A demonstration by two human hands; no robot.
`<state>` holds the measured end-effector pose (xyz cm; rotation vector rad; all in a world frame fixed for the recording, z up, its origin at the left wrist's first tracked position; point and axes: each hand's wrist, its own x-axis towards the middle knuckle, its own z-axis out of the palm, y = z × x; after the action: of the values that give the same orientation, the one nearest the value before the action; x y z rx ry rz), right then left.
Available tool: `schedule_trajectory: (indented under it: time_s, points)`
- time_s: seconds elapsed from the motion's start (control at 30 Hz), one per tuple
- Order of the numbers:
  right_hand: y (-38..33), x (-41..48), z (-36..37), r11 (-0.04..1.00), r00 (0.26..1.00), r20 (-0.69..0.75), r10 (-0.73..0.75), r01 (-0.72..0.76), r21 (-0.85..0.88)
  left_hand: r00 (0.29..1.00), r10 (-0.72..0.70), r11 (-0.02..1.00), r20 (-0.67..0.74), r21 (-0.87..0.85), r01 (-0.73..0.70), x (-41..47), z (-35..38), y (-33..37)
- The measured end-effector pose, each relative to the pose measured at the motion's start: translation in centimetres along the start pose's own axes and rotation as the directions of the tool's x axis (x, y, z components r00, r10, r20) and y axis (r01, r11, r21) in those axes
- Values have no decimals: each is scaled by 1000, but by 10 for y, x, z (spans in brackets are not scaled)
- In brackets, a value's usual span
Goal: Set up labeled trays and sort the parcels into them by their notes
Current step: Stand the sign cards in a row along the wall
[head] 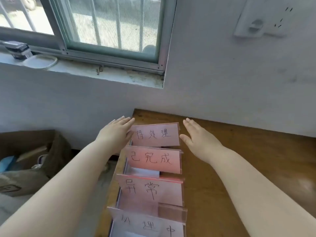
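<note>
Between my left hand (114, 132) and right hand (200, 139) I see a pink paper label card (154, 135) with black handwritten characters; three more pink cards (153, 159) nearer my wrists match. Under my right hand, a warm brown wooden tabletop (239, 151); beyond both hands, a pale grey-white plastered wall (222, 82) and a green metal window frame (111, 46).

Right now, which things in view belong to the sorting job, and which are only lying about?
For the job: row of four labeled trays; far tray; left hand and right hand, open at its sides; wooden table.
Lying about: black device and white oval container on the windowsill; cardboard box left of the table; wall socket.
</note>
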<state>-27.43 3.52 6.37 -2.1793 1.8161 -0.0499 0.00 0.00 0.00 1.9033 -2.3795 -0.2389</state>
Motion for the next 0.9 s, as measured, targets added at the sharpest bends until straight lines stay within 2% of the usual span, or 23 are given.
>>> schedule_trajectory:
  time_s: [0.17,0.5,0.6,0.7,0.8,0.9]
  points:
    - [3,39,7,997,999,39,-17,20,-79,996,-12,999,93,46,8,18,17,-18]
    - [21,85,34,999,999,2,33,-33,26,989,-45,999,138,35,40,53,39,-23]
    - [22,88,37,998,998,-17,52,-52,37,982,-109,994,157,-7,112,63,43,-23]
    - [24,91,42,988,995,-50,92,-85,129,960,-211,968,185,-95,231,70,44,-20]
    - [30,95,39,969,988,-98,116,-91,229,963,-226,954,144,-167,248,79,41,-21]
    - [43,102,27,957,980,-161,116,-67,282,980,-186,955,65,-223,196,92,27,-17]
